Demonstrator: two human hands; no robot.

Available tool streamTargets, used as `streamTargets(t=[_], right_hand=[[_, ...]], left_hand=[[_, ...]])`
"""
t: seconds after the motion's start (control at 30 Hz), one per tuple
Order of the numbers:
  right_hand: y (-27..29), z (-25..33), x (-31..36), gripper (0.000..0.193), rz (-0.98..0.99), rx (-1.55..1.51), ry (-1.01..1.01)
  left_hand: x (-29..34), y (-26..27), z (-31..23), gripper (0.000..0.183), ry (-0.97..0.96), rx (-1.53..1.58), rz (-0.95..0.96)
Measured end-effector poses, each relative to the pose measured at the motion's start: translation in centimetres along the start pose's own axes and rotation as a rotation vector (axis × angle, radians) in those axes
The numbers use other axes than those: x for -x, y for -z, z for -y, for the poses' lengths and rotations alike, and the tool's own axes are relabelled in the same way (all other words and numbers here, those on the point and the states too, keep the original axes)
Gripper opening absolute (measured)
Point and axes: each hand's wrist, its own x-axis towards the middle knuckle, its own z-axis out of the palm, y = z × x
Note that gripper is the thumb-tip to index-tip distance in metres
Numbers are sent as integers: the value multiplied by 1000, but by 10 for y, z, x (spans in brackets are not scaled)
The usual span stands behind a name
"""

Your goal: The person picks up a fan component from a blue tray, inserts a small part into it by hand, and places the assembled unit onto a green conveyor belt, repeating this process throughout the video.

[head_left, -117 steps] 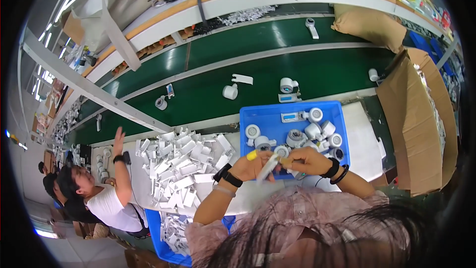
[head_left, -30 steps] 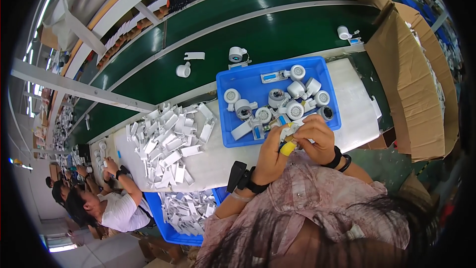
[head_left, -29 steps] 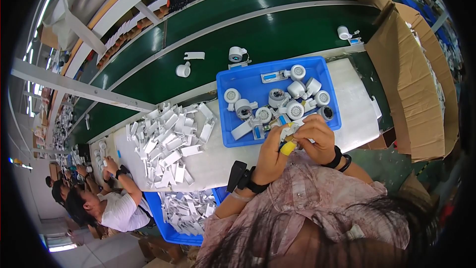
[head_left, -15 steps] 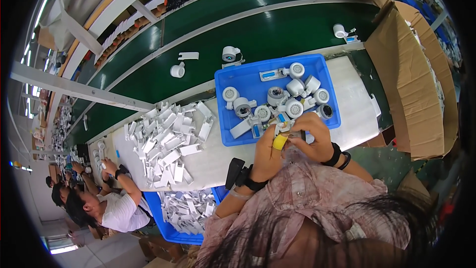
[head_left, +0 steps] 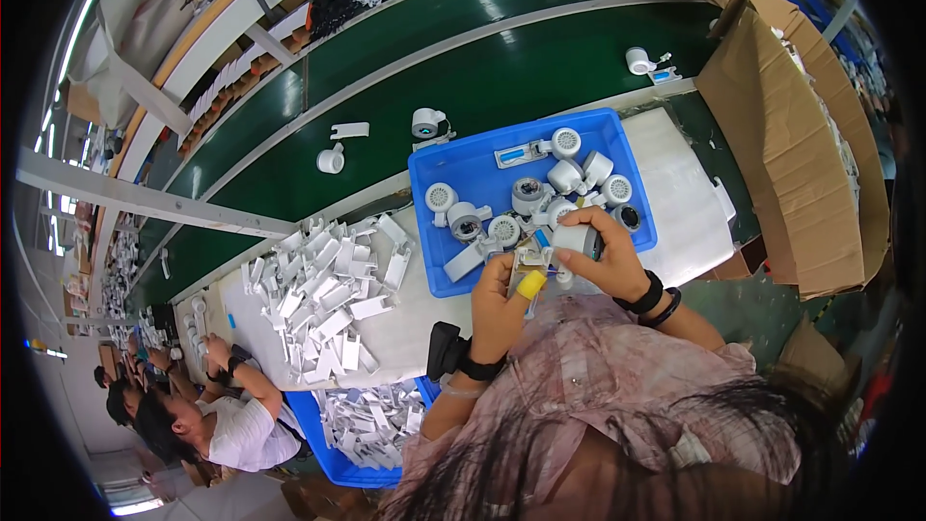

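Over the front edge of the blue tray [head_left: 436, 282] both my hands are on one small white handheld fan [head_left: 573, 239]. My right hand [head_left: 617, 265] is wrapped around its round head. The fingers of my left hand [head_left: 494, 301] pinch the opened handle part, where some inner pieces show. Yellow tape [head_left: 531, 284] is wrapped around a digit of my left hand. Just beyond, several more white fans lie in the tray, one with a blue battery [head_left: 518, 154] in its open handle. The fine parts between my fingertips are too small to make out.
Left of the tray is a heap of white handle covers [head_left: 333, 275]. A blue bin [head_left: 340, 471] below holds more. Beyond runs a green conveyor belt [head_left: 386, 87] with scattered fans. A cardboard box [head_left: 772, 154] stands at the right. Another person [head_left: 236, 420] works at the far left.
My right hand has turned and moved from a fingertip pinch to a grip around the fan's round head, which now shows. My left hand has shifted slightly left and down.
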Motion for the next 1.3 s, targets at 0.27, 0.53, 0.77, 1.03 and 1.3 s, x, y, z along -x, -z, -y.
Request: streamTargets(t=[0.27,0.53,0.77,1.03,1.3], right_hand=[[-7,1,1,40,-24,64,73],[-7,4,0,40,-39,133,136],[-7,3,0,40,-29,144,123],[-8,0,-5,40,-22,145,113],[-9,-4,-11,40,-24,167,134]], left_hand=[[5,6,-2,23,14,-35,22],[3,12,1,23,-21,-87,54],[1,16,2,22,55,-49,90],[0,16,4,18,20,-79,39],[-5,23,-1,20,137,-33,99]])
